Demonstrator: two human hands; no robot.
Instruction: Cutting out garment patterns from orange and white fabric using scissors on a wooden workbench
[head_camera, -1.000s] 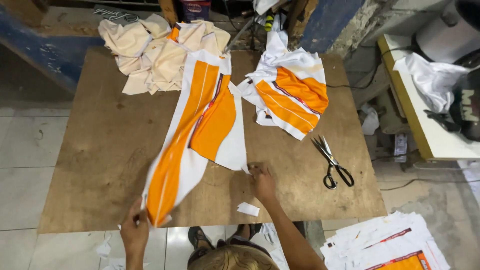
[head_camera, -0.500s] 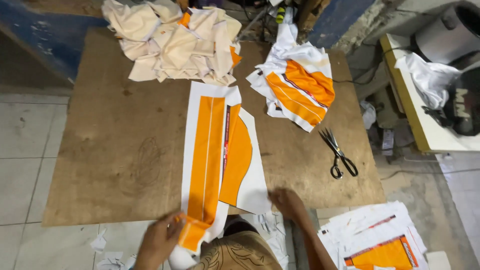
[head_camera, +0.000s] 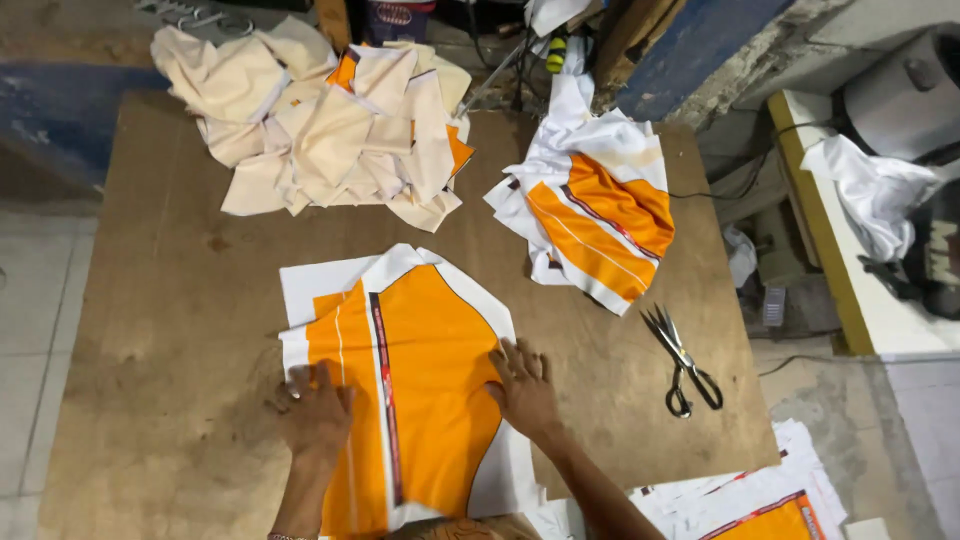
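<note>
Plywood table (head_camera: 150, 330) w/ tiled floor around; left hand (head_camera: 315, 410) & right hand (head_camera: 522, 385) flat, fingers spread, on orange fabric (head_camera: 430, 390).

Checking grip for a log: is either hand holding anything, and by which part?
Nothing is gripped. Both hands lie flat on the orange fabric: left hand at its left edge, right hand at its right edge.

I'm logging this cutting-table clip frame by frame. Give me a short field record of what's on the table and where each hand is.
surface: wooden table
left hand: flat on the left edge of the orange-and-white panel
right hand: flat on the panel's right edge
far left: heap of cream pieces
far right: pile of orange-and-white pieces
tool: scissors, right of the panel, untouched
held: nothing gripped; both palms pressing down
</note>
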